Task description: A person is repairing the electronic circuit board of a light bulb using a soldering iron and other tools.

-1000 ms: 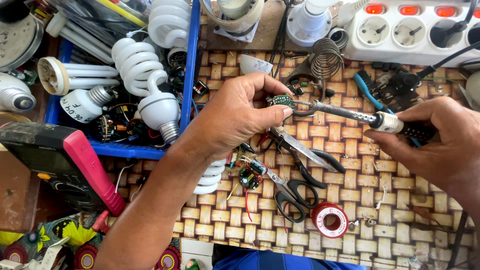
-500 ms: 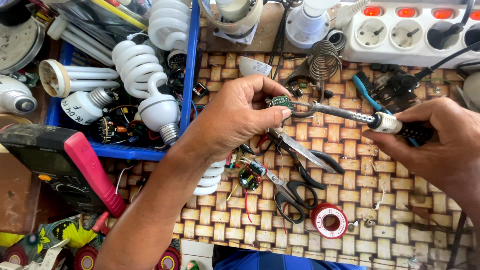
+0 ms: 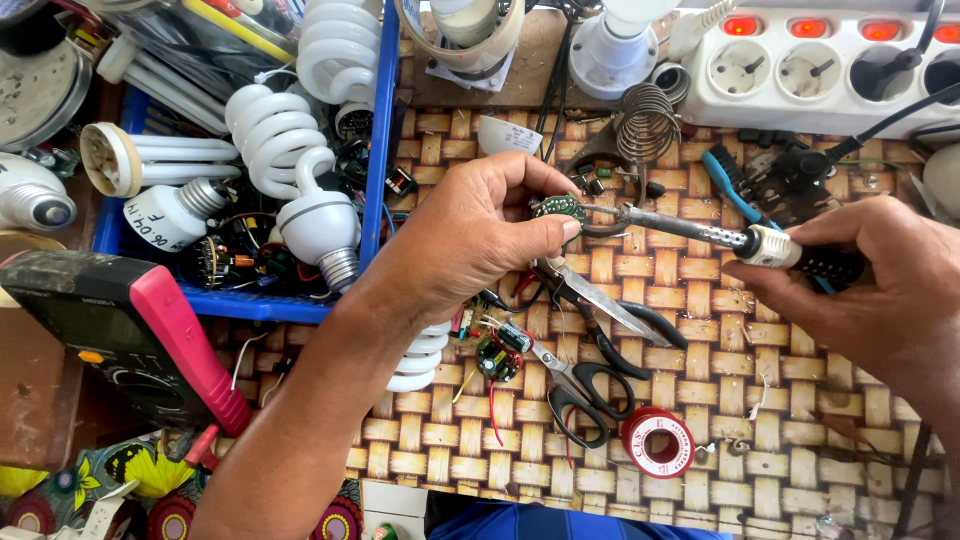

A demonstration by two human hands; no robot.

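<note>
My left hand (image 3: 470, 240) pinches a small round green circuit board (image 3: 560, 207) between thumb and fingers, above a woven mat (image 3: 700, 400). My right hand (image 3: 880, 280) grips the black handle of a soldering iron (image 3: 700, 230), whose metal tip touches the board from the right. Below the board lie black-handled scissors (image 3: 590, 370) and another small circuit board with loose wires (image 3: 497, 355).
A blue tray (image 3: 385, 150) of spiral lamps sits at left. A red-edged multimeter (image 3: 130, 330) lies lower left. A white power strip (image 3: 820, 60) with lit red switches runs along the back right, a coiled wire stand (image 3: 645, 120) beside it. A red solder reel (image 3: 657, 442) rests near the scissors.
</note>
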